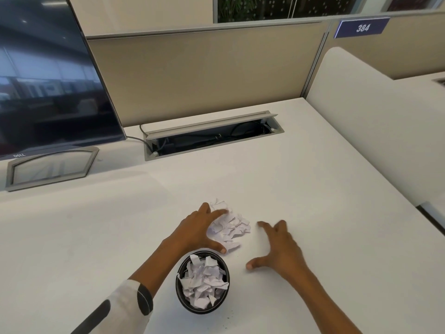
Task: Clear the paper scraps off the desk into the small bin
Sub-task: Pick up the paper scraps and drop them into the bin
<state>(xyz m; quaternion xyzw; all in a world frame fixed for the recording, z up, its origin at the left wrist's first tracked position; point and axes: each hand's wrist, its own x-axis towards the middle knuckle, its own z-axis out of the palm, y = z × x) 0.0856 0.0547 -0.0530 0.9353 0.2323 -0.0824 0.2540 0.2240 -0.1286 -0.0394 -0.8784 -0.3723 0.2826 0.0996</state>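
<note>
A heap of torn white paper scraps (230,227) lies on the white desk (96,237), just beyond a small black round bin (179,289) that holds several more scraps. My left hand (198,231) rests flat at the heap's left side, fingers spread and touching the scraps, thumb near the bin's far rim. My right hand (279,249) is spread open on the desk a little to the right of the heap, not touching it. Neither hand holds anything.
A Dell monitor (48,78) on a grey stand (51,168) fills the back left. An open cable hatch (212,133) with cords sits at the desk's rear, in front of a beige partition (204,73). A white divider (375,131) borders the right side.
</note>
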